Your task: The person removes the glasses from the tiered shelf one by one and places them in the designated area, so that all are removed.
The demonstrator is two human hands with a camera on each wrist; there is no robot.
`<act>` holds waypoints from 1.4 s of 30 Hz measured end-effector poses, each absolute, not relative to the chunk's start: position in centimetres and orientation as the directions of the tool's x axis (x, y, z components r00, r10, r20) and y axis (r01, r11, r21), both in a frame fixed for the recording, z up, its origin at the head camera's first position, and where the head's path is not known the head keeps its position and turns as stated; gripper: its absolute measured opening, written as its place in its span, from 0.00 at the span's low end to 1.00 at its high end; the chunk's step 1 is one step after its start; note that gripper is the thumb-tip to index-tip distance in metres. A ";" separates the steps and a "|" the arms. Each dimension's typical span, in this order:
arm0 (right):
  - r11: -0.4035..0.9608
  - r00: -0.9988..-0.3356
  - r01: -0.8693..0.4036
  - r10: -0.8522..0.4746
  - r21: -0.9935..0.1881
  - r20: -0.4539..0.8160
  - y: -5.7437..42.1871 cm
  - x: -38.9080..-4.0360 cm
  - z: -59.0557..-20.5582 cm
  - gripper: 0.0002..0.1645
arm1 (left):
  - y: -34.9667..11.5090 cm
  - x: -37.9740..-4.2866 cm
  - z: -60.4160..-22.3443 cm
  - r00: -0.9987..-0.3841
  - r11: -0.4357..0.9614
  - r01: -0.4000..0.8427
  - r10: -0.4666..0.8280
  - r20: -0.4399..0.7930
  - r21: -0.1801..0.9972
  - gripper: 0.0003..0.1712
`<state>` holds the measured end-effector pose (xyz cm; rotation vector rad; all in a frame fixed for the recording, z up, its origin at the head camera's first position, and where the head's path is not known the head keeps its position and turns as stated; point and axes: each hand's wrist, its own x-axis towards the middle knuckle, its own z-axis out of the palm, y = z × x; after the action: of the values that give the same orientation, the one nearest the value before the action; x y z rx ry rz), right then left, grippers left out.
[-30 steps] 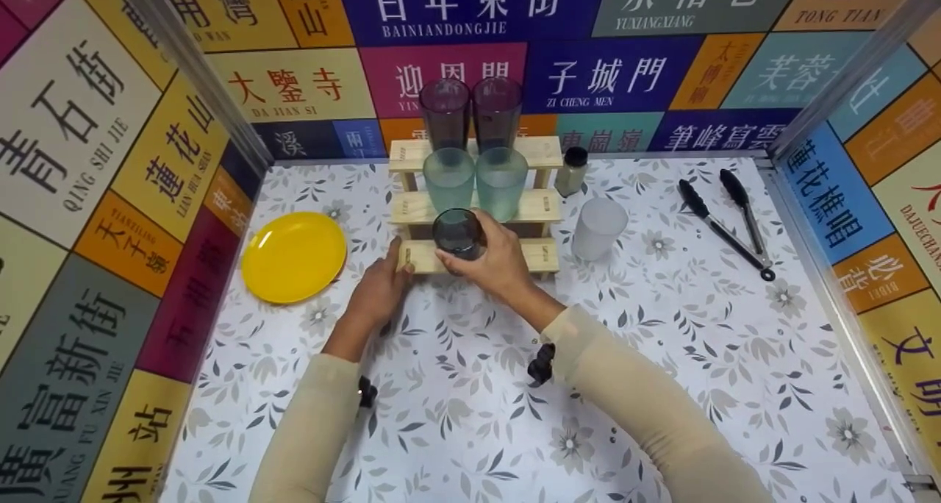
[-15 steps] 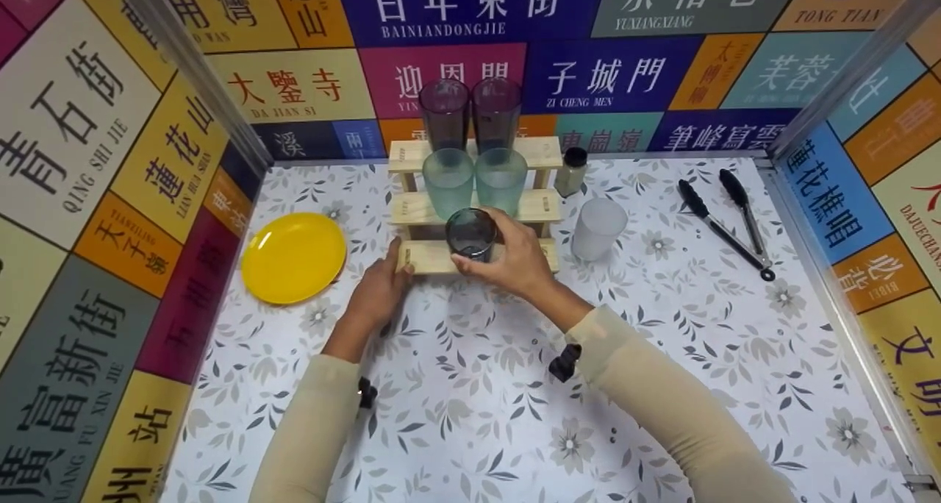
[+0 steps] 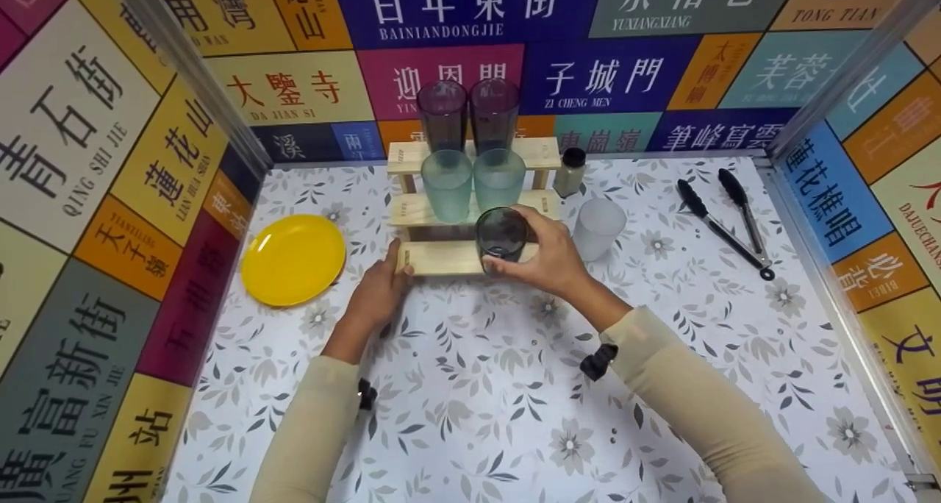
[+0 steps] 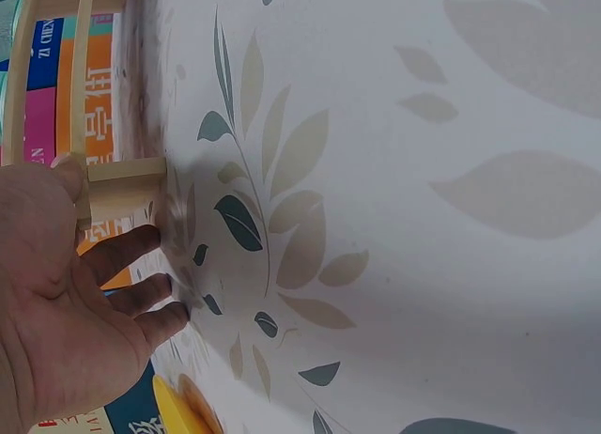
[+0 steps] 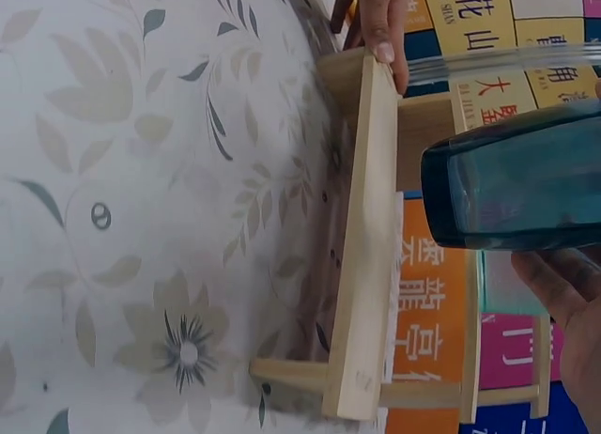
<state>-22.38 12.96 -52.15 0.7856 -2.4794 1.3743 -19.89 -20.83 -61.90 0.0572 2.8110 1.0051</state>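
Note:
My right hand (image 3: 551, 259) grips a dark tinted drinking glass (image 3: 500, 240), thumb on the near side and fingers round the far side. In the right wrist view the glass (image 5: 512, 185) is held off the bottom step of a three-tier wooden rack (image 5: 362, 265), with a gap between base and board. My left hand (image 3: 376, 291) pinches the left end of that bottom step, thumb on top; its other fingers (image 4: 141, 298) spread loosely beside it. Two pale green glasses (image 3: 447, 187) stand on the middle step, and two purple glasses (image 3: 443, 120) on the top one.
Right of the rack stand a frosted cup (image 3: 599, 229) and a small black-capped jar (image 3: 570, 173). Black-tipped tongs (image 3: 728, 227) lie further right. A yellow plate (image 3: 294, 260) lies to the left. Printed panels (image 3: 441, 10) wall the floral-covered table (image 3: 470, 415) on three sides.
The right hand has carried the dark glass rightward along the front of the bottom step, from near its middle toward its right end. The left hand has stayed at the step's left end.

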 end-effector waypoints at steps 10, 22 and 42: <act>0.382 -0.827 -0.551 -0.369 -0.742 0.424 16.3 -22.5 -51.9 0.49 | -20.9 -19.9 -62.0 -0.988 0.773 -0.013 0.088 -0.128 0.634 0.43; 0.367 -0.857 -0.489 -0.372 -0.791 0.358 19.9 -22.1 -51.8 0.47 | -20.9 -20.0 -61.7 -0.985 0.771 -0.019 0.096 -0.146 0.636 0.43; 0.425 -0.885 -0.455 -0.313 -0.783 0.344 25.9 -20.5 -52.3 0.46 | -21.0 -19.8 -61.8 -0.983 0.763 -0.037 0.090 -0.162 0.645 0.43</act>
<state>-20.53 25.89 -52.34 0.6859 -2.5261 1.4575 -19.77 -20.95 -61.78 0.0419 2.7749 1.0217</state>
